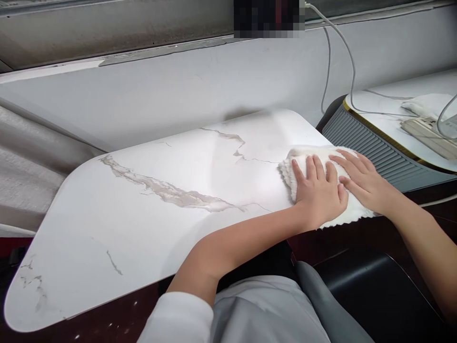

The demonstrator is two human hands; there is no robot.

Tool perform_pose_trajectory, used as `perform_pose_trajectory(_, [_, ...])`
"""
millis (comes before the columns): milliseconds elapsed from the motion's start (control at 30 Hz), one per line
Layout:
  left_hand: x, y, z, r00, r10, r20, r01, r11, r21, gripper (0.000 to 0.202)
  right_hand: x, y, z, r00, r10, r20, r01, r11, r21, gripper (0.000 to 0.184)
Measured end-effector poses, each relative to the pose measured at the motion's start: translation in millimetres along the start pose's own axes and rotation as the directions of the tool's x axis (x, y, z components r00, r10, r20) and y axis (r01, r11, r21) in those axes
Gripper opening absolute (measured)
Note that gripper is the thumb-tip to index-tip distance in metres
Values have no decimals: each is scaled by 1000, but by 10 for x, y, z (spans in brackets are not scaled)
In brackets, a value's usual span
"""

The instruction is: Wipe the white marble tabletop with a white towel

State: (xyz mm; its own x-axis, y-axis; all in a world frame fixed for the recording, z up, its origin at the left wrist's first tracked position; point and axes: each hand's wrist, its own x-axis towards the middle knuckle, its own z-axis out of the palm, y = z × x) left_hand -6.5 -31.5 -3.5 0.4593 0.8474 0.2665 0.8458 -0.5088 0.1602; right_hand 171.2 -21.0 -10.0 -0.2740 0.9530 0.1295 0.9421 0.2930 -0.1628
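A white fluffy cloth lies bunched at the right end of a white marble-patterned tabletop, with its scalloped hem hanging at the near edge. My left hand rests flat on the cloth, fingers spread and pointing away from me. Just to its right, my right hand presses on the same cloth with its fingers stretched out toward the left. The two hands are close together, and the left thumb is near the right fingers. What lies under the cloth is hidden.
To the right stands a grey ribbed cabinet with a gold-edged white top, bearing a power strip and another white cloth. A white cable hangs from above. A black chair seat is below; a curtain hangs left.
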Motion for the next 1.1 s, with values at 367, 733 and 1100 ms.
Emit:
perform_pose_trajectory(367, [410, -180, 99, 998, -57, -18, 56, 998, -14, 57, 488, 111, -36, 1000, -22, 21, 21, 998, 55, 54])
perform_pose_trajectory(733, [925, -615, 196, 991, -137, -2, 137, 989, -61, 55, 1239, 227, 122, 1000, -13, -2, 13, 995, 103, 55])
perform_pose_trajectory(1100, [1477, -1169, 219, 972, -228, 60, 232, 971, -63, 54, 2098, 174, 252, 998, 65, -12, -63, 992, 113, 56])
